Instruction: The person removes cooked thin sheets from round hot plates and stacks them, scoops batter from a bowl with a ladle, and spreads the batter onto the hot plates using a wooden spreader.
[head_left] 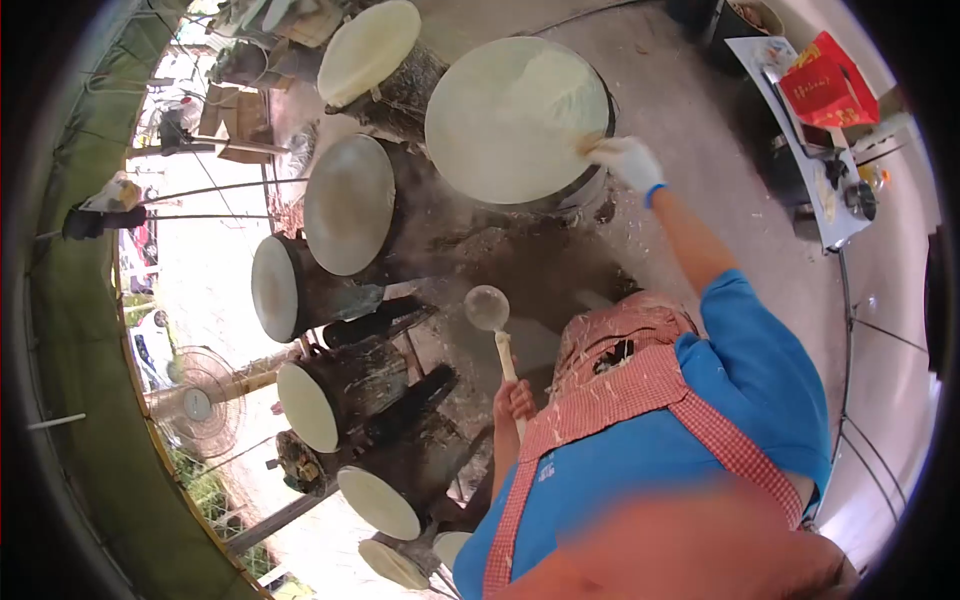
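My left hand (516, 400) is wrapped around the pale handle of a ladle (487, 308), whose round bowl points away from me, above the dark floor. My right hand (628, 162), in a white glove with a blue cuff, reaches out to the right edge of a large round vessel (515, 120) with a pale, cream-coloured top. Its fingers are drawn together at a brownish patch on that edge; what they pinch, if anything, is too small to tell.
More round pale-topped vessels stand in a curve along the left, including a greyish one (350, 205) and a cream one (308, 407). A standing fan (197, 403) is beyond them. At right, a narrow table (830, 222) holds a red bag (828, 85).
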